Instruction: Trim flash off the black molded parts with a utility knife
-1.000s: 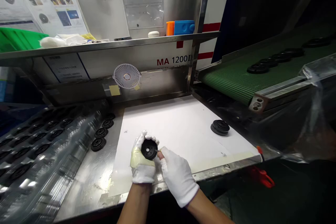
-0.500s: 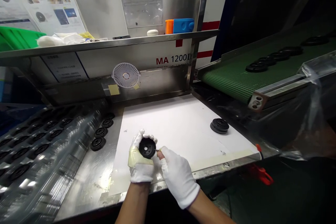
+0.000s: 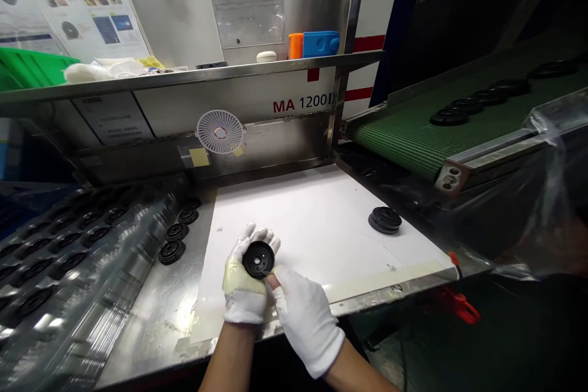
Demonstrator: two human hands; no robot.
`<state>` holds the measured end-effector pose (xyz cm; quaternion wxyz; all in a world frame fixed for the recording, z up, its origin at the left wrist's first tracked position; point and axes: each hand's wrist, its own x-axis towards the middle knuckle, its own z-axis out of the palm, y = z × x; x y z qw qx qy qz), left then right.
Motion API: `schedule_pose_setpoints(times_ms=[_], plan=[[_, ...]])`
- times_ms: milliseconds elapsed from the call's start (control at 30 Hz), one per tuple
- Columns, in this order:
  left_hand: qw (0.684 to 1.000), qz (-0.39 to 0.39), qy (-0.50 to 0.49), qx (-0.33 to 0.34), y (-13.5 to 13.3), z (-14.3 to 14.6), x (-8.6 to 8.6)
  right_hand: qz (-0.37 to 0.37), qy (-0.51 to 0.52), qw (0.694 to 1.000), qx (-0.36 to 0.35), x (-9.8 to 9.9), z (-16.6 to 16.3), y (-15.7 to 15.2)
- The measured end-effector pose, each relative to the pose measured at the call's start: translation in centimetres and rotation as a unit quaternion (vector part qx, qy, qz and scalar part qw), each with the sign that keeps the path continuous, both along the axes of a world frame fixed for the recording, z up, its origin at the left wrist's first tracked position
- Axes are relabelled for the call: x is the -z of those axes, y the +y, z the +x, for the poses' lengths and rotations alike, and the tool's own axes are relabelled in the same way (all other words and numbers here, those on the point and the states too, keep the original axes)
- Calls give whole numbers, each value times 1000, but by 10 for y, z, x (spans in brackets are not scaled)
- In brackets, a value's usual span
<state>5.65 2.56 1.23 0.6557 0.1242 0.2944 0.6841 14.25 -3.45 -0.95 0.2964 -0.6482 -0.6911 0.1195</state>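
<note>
In my gloved left hand (image 3: 243,294) rests a black round wheel-like part (image 3: 258,259), its hollow, ribbed face turned up towards me. The fingers stretch out behind it and the thumb lies along its left side. My gloved right hand (image 3: 305,318) is closed in a pinch at the part's lower right rim. Out of the pinch a thin, narrow tool (image 3: 266,273) reaches over the rim; its kind is too small to make out. One bare fingertip shows through the right glove. Both hands are above the front edge of a white sheet (image 3: 294,214).
Stacked black parts (image 3: 384,220) stand at the sheet's right. Several more (image 3: 171,252) line the metal table beside a clear plastic tray (image 3: 114,294) filled with them. A green conveyor (image 3: 399,141) carries others. A small fan (image 3: 220,132) sits below the shelf (image 3: 229,71).
My left fingers have opened out from around the part's upper edge. My right hand has shifted slightly left and down, bringing the thin tool from the right side to the lower right rim.
</note>
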Motion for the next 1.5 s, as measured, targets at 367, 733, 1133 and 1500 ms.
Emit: schedule_pose_setpoints(times_ms=[367, 733, 1133, 1500], plan=[[998, -41, -49, 27, 5, 3, -3, -8, -1, 1000, 16, -1, 7, 5], [996, -10, -25, 88, -1, -2, 0, -2, 3, 1000, 23, 1, 9, 5], [1000, 15, -22, 10, 3, 1, 2, -18, -1, 1000, 0, -2, -4, 0], [999, -1, -41, 19, 6, 7, 3, -18, 19, 999, 36, 4, 1, 2]])
